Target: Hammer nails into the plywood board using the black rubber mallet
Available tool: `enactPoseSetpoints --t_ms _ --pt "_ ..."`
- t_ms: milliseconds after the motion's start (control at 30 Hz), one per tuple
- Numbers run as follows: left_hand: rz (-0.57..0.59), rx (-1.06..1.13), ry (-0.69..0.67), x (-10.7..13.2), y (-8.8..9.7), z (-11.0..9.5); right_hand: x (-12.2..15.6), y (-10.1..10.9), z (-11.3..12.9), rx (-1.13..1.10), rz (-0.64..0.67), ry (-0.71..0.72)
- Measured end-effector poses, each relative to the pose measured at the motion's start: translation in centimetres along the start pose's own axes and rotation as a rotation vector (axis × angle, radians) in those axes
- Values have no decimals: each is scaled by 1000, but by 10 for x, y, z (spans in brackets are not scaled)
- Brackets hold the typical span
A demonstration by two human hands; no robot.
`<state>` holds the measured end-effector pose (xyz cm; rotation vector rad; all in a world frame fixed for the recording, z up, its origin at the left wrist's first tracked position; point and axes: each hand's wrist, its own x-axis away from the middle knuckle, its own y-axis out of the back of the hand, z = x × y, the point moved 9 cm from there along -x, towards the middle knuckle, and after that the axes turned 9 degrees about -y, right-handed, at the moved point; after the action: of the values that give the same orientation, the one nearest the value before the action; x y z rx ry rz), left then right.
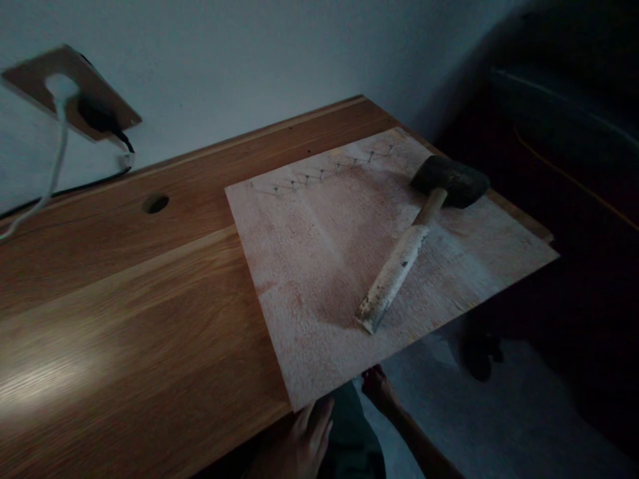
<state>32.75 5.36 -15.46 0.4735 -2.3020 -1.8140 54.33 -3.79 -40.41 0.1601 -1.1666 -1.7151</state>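
Left hand (312, 436) sits low by the near corner of a pale, thin wooden sheet (319, 279), fingers lengthened and loosely side by side, with nothing visible in them; the wrist fades into shadow, and whether the fingertips touch the edge is hard to make out. Right hand (380, 389) is just beyond, beneath the sheet's front edge, its fingers curled and partly covered; something dark red shows at them, too dim to identify, so I cannot tell whether they grip it. Between the hands is dark green clothing (352, 432), cut off by the frame.

Above them, the sheet lies on a brown wooden tabletop (150, 319), its front right part jutting past the edge. A mallet with a blocky dark head and a worn, whitish handle (418, 233) rests diagonally across it, head toward the right side. Along the far edge runs a row of small grey metal nails (338, 166), upright but too fine to count surely.

Farther left, a round hole (156, 203) pierces the tabletop, and a wall plate (42, 70) holds a white plug and a black one. Dark shapes at right dissolve into gloom.
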Motion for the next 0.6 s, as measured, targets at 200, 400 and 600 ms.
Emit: enactPoseSetpoints --t_ms 200,400,600 --pt "-90 42 -51 -26 9 -14 26 34 26 -125 -50 151" --pt "-126 78 -35 -26 0 -20 70 147 124 -190 -365 399" --pt "-130 103 -21 -18 -2 -22 138 248 216 -122 -666 657"
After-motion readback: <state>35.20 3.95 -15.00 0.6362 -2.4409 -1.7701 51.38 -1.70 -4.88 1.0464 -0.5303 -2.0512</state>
